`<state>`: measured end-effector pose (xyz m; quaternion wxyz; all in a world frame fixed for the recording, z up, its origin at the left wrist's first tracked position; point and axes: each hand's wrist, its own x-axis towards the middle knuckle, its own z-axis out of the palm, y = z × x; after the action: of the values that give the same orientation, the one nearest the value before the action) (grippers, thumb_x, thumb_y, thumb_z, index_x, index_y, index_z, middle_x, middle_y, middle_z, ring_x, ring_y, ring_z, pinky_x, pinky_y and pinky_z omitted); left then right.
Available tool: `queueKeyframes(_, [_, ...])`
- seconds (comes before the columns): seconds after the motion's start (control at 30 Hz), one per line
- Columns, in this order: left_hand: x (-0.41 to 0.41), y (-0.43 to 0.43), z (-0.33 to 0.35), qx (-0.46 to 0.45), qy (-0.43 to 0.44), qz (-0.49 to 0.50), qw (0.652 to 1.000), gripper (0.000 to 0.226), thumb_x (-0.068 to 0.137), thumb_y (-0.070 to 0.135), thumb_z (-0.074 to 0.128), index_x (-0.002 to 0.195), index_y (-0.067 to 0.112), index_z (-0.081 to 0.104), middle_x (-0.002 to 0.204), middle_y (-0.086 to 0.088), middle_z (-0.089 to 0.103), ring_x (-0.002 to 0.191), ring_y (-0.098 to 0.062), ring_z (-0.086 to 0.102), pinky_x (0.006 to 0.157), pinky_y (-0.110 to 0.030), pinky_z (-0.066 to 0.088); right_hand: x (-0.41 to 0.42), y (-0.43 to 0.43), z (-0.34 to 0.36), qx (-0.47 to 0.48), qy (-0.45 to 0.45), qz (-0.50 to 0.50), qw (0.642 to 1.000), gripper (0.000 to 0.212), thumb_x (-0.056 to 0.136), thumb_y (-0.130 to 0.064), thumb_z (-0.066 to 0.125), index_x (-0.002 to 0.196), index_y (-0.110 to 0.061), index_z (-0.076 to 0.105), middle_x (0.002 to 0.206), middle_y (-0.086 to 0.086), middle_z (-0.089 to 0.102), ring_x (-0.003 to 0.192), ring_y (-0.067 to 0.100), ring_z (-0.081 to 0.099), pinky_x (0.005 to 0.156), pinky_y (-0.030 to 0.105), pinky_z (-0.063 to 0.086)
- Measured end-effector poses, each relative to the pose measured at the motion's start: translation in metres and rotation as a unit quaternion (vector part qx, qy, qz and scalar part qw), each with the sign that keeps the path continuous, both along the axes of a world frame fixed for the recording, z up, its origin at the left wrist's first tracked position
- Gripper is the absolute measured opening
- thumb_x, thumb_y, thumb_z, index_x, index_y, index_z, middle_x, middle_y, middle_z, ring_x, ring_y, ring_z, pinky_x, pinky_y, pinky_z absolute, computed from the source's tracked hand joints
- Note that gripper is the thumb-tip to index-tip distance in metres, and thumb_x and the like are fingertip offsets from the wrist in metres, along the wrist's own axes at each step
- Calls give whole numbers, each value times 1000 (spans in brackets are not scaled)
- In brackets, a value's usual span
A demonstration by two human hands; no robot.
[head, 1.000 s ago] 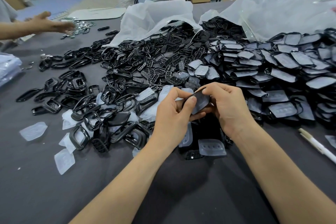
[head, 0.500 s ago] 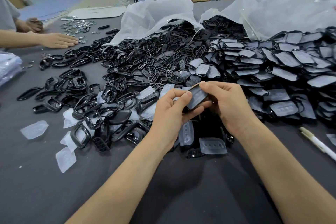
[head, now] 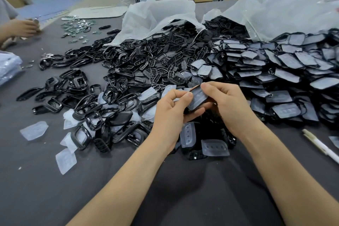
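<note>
While your worktop (head: 55, 189) of dark grey cloth takes up most of the view, a white bag (head: 161, 14) lies open at its far middle and a clearer bag (head: 284, 5) at its far right, both with black parts at their mouths. A loose heap of black frames (head: 124, 64) spreads from the far middle down to the near left. To the right, a pile of covered shells (head: 275, 64) lies in overlapping rows.

Your left hand (head: 170, 115) and right hand (head: 231, 108) meet in the middle, above the near edge of the heap. Between them you hold one black shell (head: 197, 97) clear of the worktop, tilted up to the right. The left grip is clamped on its left end between thumb and curled fingers. The right grip pinches its far right corner from above. A translucent pad seems to lie on its upper face, though your fingers hide part of it.

Just below your hands, two clear pads (head: 214, 147) lie on a small clump of black parts. A white pen (head: 321, 145) lies at the near right, well apart from them. At the far left, another person's hand (head: 22, 27) rests at the worktop's edge.
</note>
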<state>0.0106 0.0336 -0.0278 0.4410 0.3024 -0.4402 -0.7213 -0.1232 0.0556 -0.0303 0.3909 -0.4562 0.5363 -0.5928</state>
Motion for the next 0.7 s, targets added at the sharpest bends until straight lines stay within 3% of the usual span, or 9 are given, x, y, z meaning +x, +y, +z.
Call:
queueKeyframes(0.1, [0, 0, -2, 15, -8, -1, 1000, 21, 98, 5, 50, 77, 6, 56, 74, -6, 72, 71, -23, 73, 63, -21, 57, 2, -2, -2, -4, 75, -40, 996, 27, 96, -11, 52, 78, 2, 67, 70, 21, 63, 55, 11, 60, 52, 18, 49])
queueKeyframes(0.23, [-2, -1, -5, -5, -34, 13, 999, 19, 98, 5, 50, 79, 5, 54, 72, -6, 69, 69, -18, 71, 68, -26, 59, 2, -4, -6, 1, 168, -60, 984, 26, 97, -18, 52, 81, -2, 66, 75, 28, 63, 59, 23, 63, 58, 32, 55])
queueKeyframes(0.3, [-3, 0, -5, -22, -55, 24, 998, 15, 97, 9, 53, 83, 4, 54, 77, -17, 64, 69, -17, 69, 68, -26, 59, 3, -3, -6, -7, 213, -77, 974, 26, 97, -19, 53, 80, -6, 66, 67, 19, 62, 58, 23, 59, 57, 33, 53])
queueKeyframes(0.33, [-3, 1, -5, -31, -70, 28, 997, 14, 96, 12, 56, 84, 5, 54, 81, -22, 60, 70, -19, 67, 67, -26, 59, 4, -3, -5, -13, 234, -83, 969, 25, 97, -20, 53, 79, -8, 66, 62, 10, 60, 55, 14, 55, 55, 31, 51])
queueKeyframes(0.4, [-3, 2, -5, -45, -94, 33, 994, 16, 93, 18, 61, 85, 6, 54, 83, -25, 60, 71, -24, 65, 66, -28, 59, 8, -1, -4, -32, 263, -82, 961, 22, 96, -19, 54, 80, -10, 66, 59, -5, 55, 53, 2, 50, 50, 15, 40])
queueKeyframes(0.5, [0, 1, -4, -37, -89, 35, 995, 17, 92, 17, 62, 87, 5, 52, 69, -14, 68, 59, -18, 68, 58, -23, 56, 10, 1, -4, -39, 278, -74, 957, 21, 96, -18, 54, 80, -12, 66, 65, -6, 58, 58, 3, 50, 56, 12, 36])
queueKeyframes(0.7, [-2, 1, -4, -20, -69, 39, 997, 9, 95, 7, 56, 88, 3, 52, 62, -5, 69, 54, -15, 68, 56, -20, 55, 12, 0, -5, -47, 243, -77, 966, 21, 96, -17, 55, 77, -15, 64, 65, -3, 59, 62, 13, 53, 61, 27, 44])
